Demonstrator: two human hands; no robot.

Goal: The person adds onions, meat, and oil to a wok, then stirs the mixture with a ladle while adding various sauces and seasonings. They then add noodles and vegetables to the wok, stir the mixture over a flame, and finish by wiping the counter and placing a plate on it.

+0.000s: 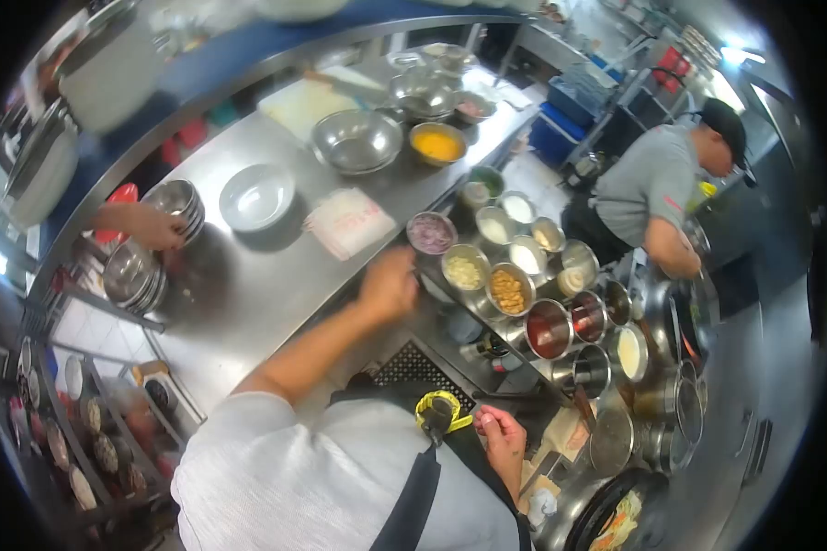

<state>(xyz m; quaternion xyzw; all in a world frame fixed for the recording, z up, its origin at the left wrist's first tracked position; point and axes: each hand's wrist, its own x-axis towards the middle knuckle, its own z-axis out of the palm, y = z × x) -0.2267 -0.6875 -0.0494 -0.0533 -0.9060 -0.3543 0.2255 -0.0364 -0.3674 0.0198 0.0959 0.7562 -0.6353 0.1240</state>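
Note:
My left hand [390,286] reaches over the counter's front edge, just below a steel bowl of chopped purple onion [431,233]. Its fingers curl downward, and whatever they may hold is hidden. Close to my body, my right hand [503,446] is closed, thumb against the fingers, with nothing visible in it. Beside it a yellow strap or tape [438,410] hangs in a loop at my apron. Right of my left hand stand steel containers, among them chopped pale pieces [466,267], golden-brown pieces [510,289] and red sauce [549,330].
A white bowl [256,197], folded cloth [349,223], large steel bowl [356,140] and bowl of yellow liquid [437,144] rest on the steel counter [239,294]. Another person's hand [156,226] touches stacked bowls. At right a co-worker [657,184] bends over the stove. A pan of food [623,522] sits lower right.

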